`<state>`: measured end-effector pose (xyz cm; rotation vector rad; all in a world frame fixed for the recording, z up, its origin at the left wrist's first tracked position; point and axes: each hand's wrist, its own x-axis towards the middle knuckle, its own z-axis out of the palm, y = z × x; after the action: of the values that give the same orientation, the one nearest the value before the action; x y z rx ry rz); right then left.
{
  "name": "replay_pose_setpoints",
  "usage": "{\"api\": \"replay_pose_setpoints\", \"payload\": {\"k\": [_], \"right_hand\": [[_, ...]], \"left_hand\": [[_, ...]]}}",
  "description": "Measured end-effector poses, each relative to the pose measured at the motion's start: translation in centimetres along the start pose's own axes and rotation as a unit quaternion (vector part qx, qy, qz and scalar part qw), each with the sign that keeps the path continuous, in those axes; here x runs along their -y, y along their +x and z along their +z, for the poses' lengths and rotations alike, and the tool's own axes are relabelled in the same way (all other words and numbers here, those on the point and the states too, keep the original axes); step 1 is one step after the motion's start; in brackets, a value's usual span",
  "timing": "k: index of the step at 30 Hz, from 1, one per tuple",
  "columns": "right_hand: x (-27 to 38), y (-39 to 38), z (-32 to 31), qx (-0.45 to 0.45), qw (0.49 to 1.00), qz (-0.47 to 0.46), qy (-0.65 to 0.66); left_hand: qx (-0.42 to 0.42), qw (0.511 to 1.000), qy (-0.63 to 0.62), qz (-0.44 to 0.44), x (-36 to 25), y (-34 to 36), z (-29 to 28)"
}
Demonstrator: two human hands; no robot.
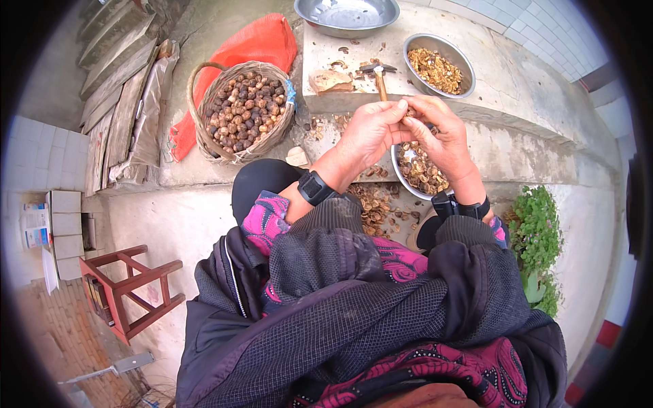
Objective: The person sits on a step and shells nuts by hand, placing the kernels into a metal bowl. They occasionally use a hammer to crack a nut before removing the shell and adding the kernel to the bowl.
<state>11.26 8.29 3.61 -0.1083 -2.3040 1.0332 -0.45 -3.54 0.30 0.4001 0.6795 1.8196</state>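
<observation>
My left hand (371,129) and my right hand (441,132) meet in front of me, fingertips together. Pinched between them is a small brown piece of walnut (412,113), partly covered by the fingers. Just beyond, a hammer (381,81) with a wooden handle lies on the concrete step, its head beside a broken brick (331,82). Under my right hand sits a metal bowl (397,163) of walnut shells, partly hidden by the wrist. A metal basin (469,80) at the far right holds shelled walnut kernels.
Whole walnuts fill a wicker basket (197,122) at the left, next to a red mesh bag (262,44). An empty-looking metal basin (347,30) stands at the back. Shell bits (377,207) litter the ground. A red wooden stool (129,289) lies left; green plants (537,234) grow right.
</observation>
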Motion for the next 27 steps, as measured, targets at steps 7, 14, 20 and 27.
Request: {"api": "replay_pose_setpoints", "payload": {"k": [7, 14, 20, 27], "right_hand": [[-0.7, 0.0, -0.3, -0.01, 1.0, -0.015, 0.002], [-1.4, -0.5, -1.1, -0.047, 0.997, 0.029, 0.049], [-1.4, -0.8, -0.3, -0.107, 0.977, 0.083, 0.162], [-0.9, -0.7, 1.5, -0.101, 0.958, 0.162, 0.214]], "left_hand": [[0.027, 1.0, 0.003, 0.0, -0.1, 0.1, 0.1], [0.026, 0.997, -0.068, 0.005, 0.4, 0.4, 0.5], [0.02, 0.982, -0.185, -0.018, 0.5, 0.3, 0.4], [-0.064, 0.985, -0.154, -0.04, 0.5, 0.4, -0.2]]}}
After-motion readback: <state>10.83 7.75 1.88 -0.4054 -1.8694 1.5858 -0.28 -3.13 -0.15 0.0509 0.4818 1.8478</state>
